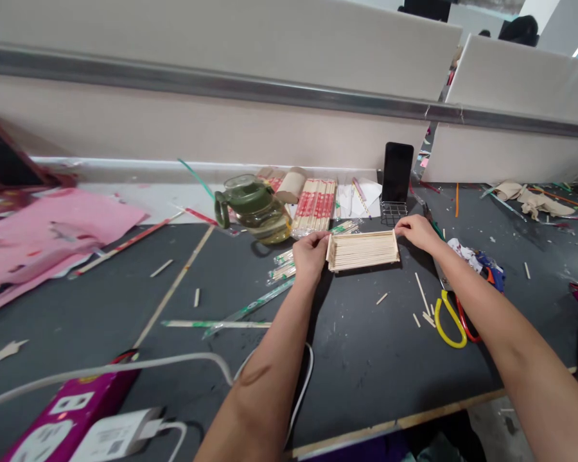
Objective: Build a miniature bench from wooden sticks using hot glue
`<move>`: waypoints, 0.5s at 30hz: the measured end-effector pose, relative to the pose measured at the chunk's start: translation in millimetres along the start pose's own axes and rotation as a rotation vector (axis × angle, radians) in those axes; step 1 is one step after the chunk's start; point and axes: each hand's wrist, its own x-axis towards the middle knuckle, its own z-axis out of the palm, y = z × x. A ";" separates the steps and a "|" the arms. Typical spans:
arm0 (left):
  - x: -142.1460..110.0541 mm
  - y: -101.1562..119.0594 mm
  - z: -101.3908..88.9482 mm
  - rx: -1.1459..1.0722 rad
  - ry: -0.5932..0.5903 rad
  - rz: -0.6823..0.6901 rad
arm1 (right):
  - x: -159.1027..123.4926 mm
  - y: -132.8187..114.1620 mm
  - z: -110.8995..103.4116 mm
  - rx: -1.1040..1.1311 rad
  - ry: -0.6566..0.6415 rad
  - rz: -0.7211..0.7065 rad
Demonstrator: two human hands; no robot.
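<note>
1. Broadly, the dark matte counter (366, 359) is littered with wood offcuts.
2. Next, a flat slatted panel of pale wooden sticks (363, 249) lies mid-counter, in front of the glass teapot (256, 208).
3. My left hand (309, 255) grips its left end; my right hand (415, 231) pinches its right corner.
4. Yellow-handled scissors (450, 317) lie near my right forearm.

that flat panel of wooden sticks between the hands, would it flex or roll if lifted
The stick panel probably stays fairly stiff: its sticks lie side by side in a flat slab. It looks light, thin wood. Unlikely to roll, being flat; joints may be fragile, so the left hand and right hand grip opposite ends.
</note>
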 end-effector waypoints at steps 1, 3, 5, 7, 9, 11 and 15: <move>-0.2 -0.4 0.0 0.013 0.002 0.006 | 0.7 0.3 0.3 0.001 0.007 -0.002; -1.1 -0.9 -0.1 0.015 0.008 0.011 | 2.5 1.4 1.1 0.003 0.023 -0.004; -2.3 -0.9 -0.6 -0.014 0.007 0.008 | 4.3 2.8 1.7 0.010 0.034 -0.001; -3.4 -0.5 -2.0 -0.043 -0.007 0.007 | 5.7 4.5 2.0 0.016 0.035 0.001; -4.2 0.1 -3.8 -0.058 -0.031 0.005 | 6.3 5.7 2.1 0.016 0.022 -0.003; -4.7 0.8 -5.5 -0.065 -0.047 -0.002 | 6.1 6.1 2.2 0.011 0.005 -0.003; -5.2 1.8 -6.5 -0.081 -0.056 -0.013 | 4.7 4.7 2.9 0.022 -0.005 0.005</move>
